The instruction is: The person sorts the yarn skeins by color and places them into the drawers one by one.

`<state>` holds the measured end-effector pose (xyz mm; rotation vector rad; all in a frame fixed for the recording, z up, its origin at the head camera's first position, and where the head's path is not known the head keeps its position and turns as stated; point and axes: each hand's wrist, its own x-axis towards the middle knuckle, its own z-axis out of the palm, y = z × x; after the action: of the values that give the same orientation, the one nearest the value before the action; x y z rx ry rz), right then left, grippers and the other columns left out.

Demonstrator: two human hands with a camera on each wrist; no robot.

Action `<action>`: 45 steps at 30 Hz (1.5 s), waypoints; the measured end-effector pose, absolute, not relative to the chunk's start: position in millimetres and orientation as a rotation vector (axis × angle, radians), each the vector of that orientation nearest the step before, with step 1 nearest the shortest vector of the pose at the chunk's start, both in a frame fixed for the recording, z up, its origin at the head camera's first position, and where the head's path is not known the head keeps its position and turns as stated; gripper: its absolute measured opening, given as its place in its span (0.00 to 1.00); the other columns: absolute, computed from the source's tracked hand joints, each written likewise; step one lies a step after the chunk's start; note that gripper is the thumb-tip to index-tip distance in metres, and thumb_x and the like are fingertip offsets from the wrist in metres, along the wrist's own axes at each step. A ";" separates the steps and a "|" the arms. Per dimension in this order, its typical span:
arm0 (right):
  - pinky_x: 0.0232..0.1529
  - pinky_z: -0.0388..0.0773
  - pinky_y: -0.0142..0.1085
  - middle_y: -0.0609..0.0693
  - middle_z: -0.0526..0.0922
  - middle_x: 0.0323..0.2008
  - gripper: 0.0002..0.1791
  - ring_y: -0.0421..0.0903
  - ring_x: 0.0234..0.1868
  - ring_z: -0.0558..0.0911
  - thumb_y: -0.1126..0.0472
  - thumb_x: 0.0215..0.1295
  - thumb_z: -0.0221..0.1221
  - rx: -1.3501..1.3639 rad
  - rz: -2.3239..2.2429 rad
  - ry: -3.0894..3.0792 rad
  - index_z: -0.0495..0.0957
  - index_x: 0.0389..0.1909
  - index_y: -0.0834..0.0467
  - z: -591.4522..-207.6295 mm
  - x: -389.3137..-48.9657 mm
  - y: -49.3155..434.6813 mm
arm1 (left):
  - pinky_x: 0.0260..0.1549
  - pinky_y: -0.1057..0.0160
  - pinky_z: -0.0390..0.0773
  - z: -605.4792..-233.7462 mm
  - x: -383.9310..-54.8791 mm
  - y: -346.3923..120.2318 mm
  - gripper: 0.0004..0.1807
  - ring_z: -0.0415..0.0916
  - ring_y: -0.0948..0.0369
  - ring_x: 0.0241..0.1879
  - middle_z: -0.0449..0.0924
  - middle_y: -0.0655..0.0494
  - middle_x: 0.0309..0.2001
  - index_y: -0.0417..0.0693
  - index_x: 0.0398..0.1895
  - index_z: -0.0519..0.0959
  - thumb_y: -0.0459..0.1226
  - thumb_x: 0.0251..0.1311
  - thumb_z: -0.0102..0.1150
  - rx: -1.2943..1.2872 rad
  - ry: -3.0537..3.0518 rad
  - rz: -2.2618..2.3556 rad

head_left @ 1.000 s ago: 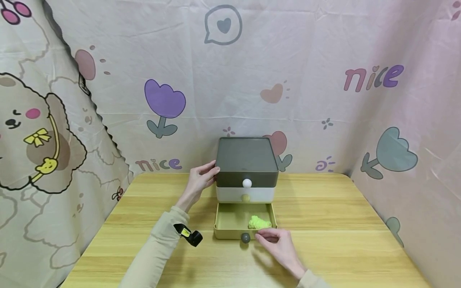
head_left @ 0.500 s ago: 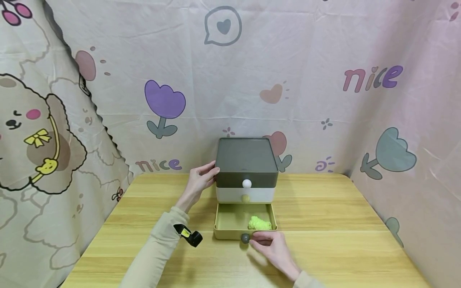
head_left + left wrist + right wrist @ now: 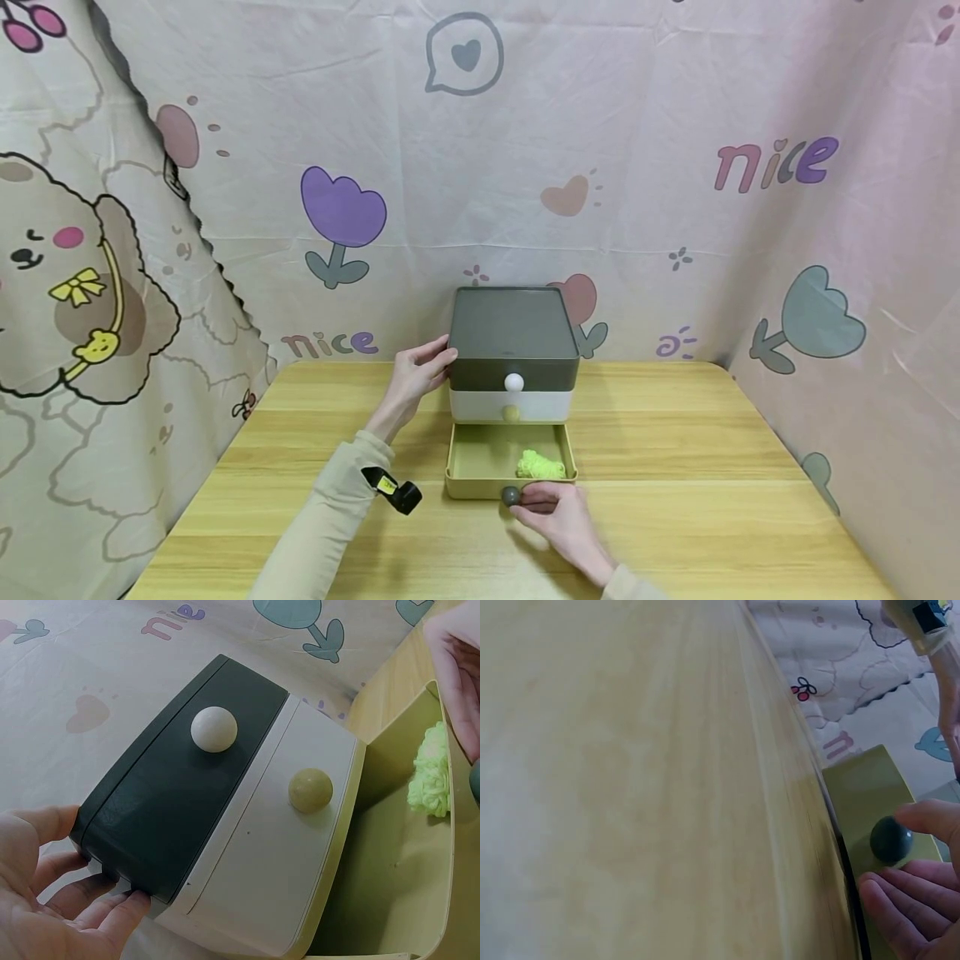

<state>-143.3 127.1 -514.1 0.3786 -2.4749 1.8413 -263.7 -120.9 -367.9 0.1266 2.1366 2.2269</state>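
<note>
A small drawer unit (image 3: 513, 325) has a dark grey top drawer, a white middle drawer and an olive bottom drawer (image 3: 480, 487) pulled out. In the bottom drawer lies a bright yellow-green fuzzy bundle (image 3: 540, 465), near the front right. My left hand (image 3: 416, 371) rests its thumb and fingers against the unit's left side, up at the grey drawer (image 3: 165, 780). At the drawer's dark round knob (image 3: 891, 840) is my right hand (image 3: 558, 517). In the right wrist view its thumb overlaps the knob's edge, and the other fingers lie straight close beside it.
The unit stands on a wooden table (image 3: 675, 467) near its back edge. Behind and at both sides hangs a printed cloth (image 3: 480, 167). A white knob (image 3: 214, 729) and an olive knob (image 3: 310, 790) stick out from the upper drawers.
My right hand has moved left along the bottom drawer's front, from the drawer's right part to the dark knob. My left hand and the drawers stay where they were.
</note>
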 end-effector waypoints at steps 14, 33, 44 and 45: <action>0.37 0.85 0.25 0.61 0.89 0.32 0.13 0.34 0.30 0.86 0.66 0.49 0.75 0.285 1.769 -2.448 0.85 0.35 0.67 -518.7 -145.1 117.5 | 0.64 0.54 0.76 -367.5 -263.5 -120.8 0.27 0.78 0.61 0.56 0.69 0.44 0.72 0.45 0.72 0.69 0.36 0.70 0.59 0.130 2.141 2.227; 0.36 0.85 0.24 0.60 0.89 0.30 0.12 0.33 0.29 0.85 0.67 0.49 0.75 0.248 1.718 -2.454 0.85 0.34 0.66 -517.5 -146.6 117.6 | 0.64 0.54 0.76 -367.1 -264.2 -121.4 0.28 0.77 0.61 0.58 0.68 0.43 0.73 0.44 0.72 0.69 0.36 0.70 0.58 0.132 2.142 2.225; 0.34 0.84 0.22 0.59 0.89 0.30 0.12 0.39 0.29 0.86 0.67 0.48 0.75 0.230 1.681 -2.448 0.85 0.33 0.67 -513.4 -161.7 116.4 | 0.63 0.56 0.77 -367.7 -264.6 -120.6 0.28 0.78 0.64 0.55 0.69 0.43 0.72 0.45 0.72 0.69 0.36 0.70 0.59 0.122 2.140 2.229; 0.34 0.84 0.22 0.59 0.89 0.30 0.12 0.39 0.29 0.86 0.67 0.48 0.75 0.229 1.681 -2.449 0.85 0.33 0.67 -513.4 -163.8 116.4 | 0.63 0.56 0.77 -367.8 -264.8 -120.7 0.28 0.78 0.65 0.55 0.69 0.43 0.72 0.44 0.72 0.69 0.36 0.70 0.59 0.125 2.140 2.231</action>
<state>-163.8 116.4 -513.4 0.2286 -2.4493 1.6807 -264.8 -120.7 -367.8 0.1248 2.1398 2.2306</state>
